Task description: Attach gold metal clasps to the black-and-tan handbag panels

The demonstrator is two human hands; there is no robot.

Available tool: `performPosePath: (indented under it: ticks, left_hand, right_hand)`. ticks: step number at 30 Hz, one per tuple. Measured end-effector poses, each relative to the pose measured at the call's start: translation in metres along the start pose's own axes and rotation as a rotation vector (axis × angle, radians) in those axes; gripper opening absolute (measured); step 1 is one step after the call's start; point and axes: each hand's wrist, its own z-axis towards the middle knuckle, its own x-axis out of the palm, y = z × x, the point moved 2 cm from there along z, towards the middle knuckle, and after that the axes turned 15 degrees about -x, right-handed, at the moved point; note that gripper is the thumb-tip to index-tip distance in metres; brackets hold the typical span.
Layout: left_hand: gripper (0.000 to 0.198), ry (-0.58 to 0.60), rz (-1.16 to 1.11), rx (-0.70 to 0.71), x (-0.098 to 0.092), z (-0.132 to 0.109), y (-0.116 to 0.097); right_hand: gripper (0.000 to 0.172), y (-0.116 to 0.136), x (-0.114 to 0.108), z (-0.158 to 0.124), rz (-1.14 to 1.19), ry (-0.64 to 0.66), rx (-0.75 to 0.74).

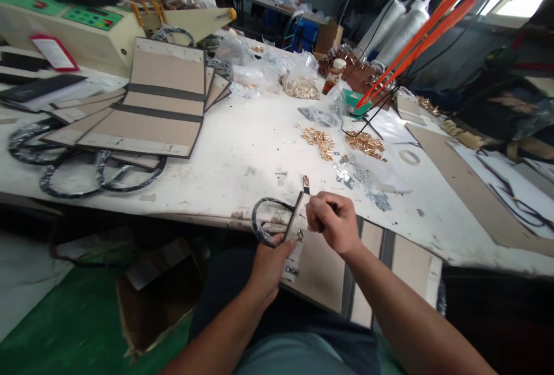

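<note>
Pinching the panel (322, 271) by its left side, the left hand (269, 268) has its thumb pressed on the pale strip and its fingers underneath! And look at the right hand (332, 219), curled tight just above that same strip, a dark object (334, 207) showing in its grip, too small to identify. The panel itself juts over the counter's (242, 132) near edge, tilted towards the lap, with two small metal plates (292, 271) on its strip and a plastic-wrapped handle (259, 222) looping out beside the left hand.

Up the counter we go: two heaps of gold-coloured pieces (366, 144), silvery pieces (346, 173) scattered nearer, a roll of tape (409, 157) to their right. Over towards the left end, more panels (164, 69) lie stacked, their wrapped loops (130, 187) reaching the near edge, right in front of a cream machine (99, 40).
</note>
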Motion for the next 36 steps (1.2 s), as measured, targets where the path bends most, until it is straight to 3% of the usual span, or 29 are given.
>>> performPosePath:
  ticks: [3,7,13,18,25,28,32,34,36]
  left_hand:
    - [0.039,-0.006,-0.006,0.008,-0.001,0.000,0.000]
    - [0.040,-0.015,-0.003,0.007,-0.002,0.001,0.001]
    - [0.049,-0.011,0.016,-0.016,-0.005,0.004,0.004]
    - [0.049,-0.036,0.061,-0.043,-0.007,0.001,0.008]
    - [0.057,-0.109,0.113,-0.041,-0.009,-0.008,0.006]
    - [0.068,-0.294,0.217,0.199,-0.023,-0.024,-0.008]
    - [0.079,-0.674,0.691,0.789,-0.030,-0.046,-0.044]
    - [0.066,-0.631,1.079,1.093,-0.016,-0.042,-0.057]
    - [0.052,-0.412,1.443,1.261,0.003,-0.025,-0.062]
  right_hand:
    - [0.050,0.004,0.002,-0.003,0.006,0.014,-0.082]
    - [0.053,-0.007,0.004,-0.011,0.009,-0.031,-0.020]
    - [0.051,-0.008,-0.042,-0.021,-0.330,-0.095,0.157]
    - [0.018,-0.026,-0.061,-0.025,-0.738,0.137,0.296]
    - [0.022,-0.048,-0.051,-0.014,-1.027,0.288,0.294]
    - [0.023,-0.050,-0.052,-0.006,-1.059,0.318,0.310]
    - [0.025,-0.052,-0.055,-0.001,-1.080,0.357,0.319]
    - [0.026,-0.052,-0.054,0.000,-1.090,0.354,0.315]
    - [0.026,-0.051,-0.053,-0.001,-1.096,0.347,0.308]
